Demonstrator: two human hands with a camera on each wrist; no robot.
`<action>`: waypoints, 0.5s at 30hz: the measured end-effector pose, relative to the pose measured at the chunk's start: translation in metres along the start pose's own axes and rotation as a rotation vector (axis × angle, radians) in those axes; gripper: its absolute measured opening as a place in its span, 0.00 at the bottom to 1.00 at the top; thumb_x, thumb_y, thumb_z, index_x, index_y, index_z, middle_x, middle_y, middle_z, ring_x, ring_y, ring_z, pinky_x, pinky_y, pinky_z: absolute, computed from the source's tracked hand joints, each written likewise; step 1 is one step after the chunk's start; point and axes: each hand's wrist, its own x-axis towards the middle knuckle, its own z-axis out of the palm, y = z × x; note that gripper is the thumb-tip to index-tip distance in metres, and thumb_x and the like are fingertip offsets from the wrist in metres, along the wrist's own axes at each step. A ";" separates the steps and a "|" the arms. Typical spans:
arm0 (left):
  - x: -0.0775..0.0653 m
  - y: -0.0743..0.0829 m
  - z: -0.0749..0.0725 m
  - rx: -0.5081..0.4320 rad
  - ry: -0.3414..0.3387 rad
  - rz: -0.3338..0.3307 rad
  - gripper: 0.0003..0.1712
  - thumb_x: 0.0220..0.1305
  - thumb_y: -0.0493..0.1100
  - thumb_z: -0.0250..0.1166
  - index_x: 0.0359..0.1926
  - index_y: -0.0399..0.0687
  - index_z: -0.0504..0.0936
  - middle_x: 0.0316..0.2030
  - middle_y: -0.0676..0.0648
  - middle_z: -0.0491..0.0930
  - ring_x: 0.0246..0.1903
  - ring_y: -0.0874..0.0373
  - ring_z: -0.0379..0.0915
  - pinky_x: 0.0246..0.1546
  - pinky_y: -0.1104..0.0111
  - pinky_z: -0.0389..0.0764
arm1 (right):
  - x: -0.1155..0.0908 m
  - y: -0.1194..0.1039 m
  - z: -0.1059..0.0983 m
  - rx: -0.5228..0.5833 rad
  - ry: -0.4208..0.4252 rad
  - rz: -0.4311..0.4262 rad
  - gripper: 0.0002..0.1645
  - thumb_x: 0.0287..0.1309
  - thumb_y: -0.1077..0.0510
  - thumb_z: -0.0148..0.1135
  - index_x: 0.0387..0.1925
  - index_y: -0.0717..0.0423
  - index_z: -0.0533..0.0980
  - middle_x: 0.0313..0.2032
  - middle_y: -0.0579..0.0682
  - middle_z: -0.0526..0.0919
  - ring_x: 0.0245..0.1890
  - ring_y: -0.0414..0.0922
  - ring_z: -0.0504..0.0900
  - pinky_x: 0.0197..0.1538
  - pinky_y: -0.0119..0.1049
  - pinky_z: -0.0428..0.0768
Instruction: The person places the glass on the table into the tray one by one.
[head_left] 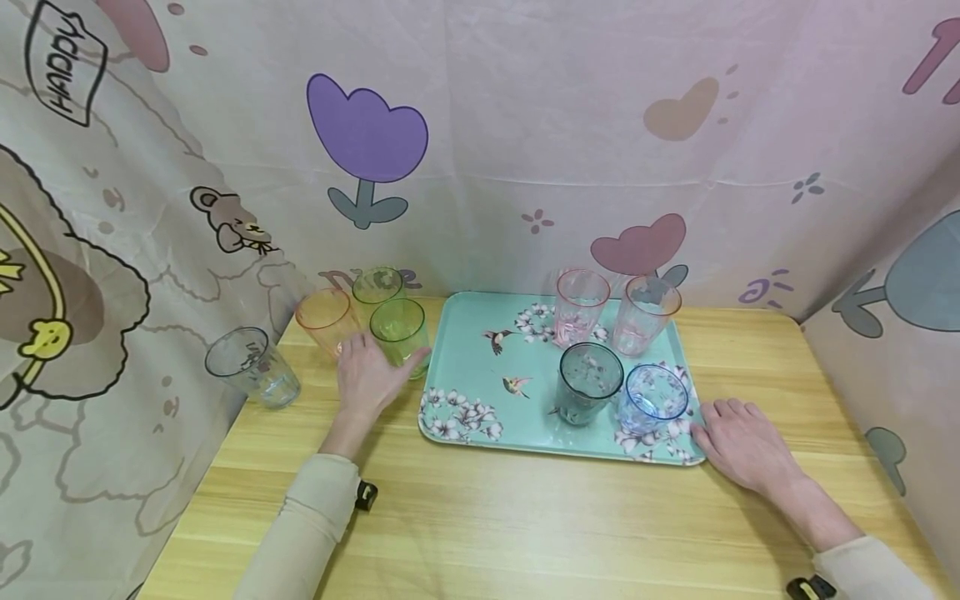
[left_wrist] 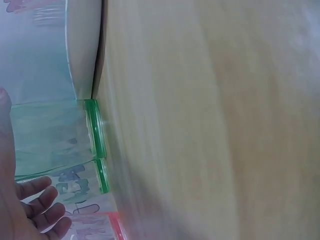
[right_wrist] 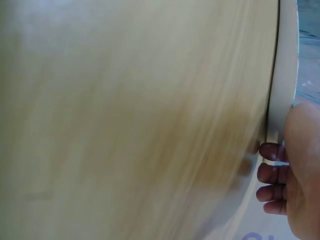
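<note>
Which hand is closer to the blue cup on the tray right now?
Right. The right hand rests at the tray's near right corner, just beside the blue cup. The left hand is across the tray, at the green cup on the table.
</note>
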 end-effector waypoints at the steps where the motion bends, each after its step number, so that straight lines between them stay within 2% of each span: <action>1: 0.000 0.000 0.000 0.002 0.003 0.003 0.76 0.57 0.89 0.53 0.71 0.17 0.64 0.59 0.23 0.74 0.61 0.29 0.68 0.68 0.40 0.68 | 0.000 0.000 0.000 0.000 0.001 0.001 0.14 0.70 0.50 0.61 0.31 0.53 0.71 0.30 0.51 0.78 0.37 0.55 0.80 0.43 0.53 0.74; 6: 0.000 0.001 0.000 0.018 0.019 0.017 0.74 0.58 0.88 0.53 0.69 0.17 0.66 0.56 0.24 0.76 0.57 0.30 0.69 0.69 0.41 0.64 | 0.000 0.000 0.000 -0.003 0.003 -0.001 0.14 0.70 0.50 0.61 0.31 0.53 0.71 0.29 0.51 0.78 0.36 0.54 0.79 0.42 0.52 0.74; 15: -0.001 0.000 0.000 0.048 0.052 0.042 0.70 0.59 0.87 0.53 0.62 0.17 0.73 0.50 0.26 0.77 0.50 0.33 0.70 0.62 0.44 0.67 | 0.000 -0.001 -0.002 -0.007 -0.006 0.001 0.14 0.71 0.50 0.60 0.31 0.53 0.71 0.29 0.51 0.78 0.36 0.54 0.79 0.43 0.52 0.74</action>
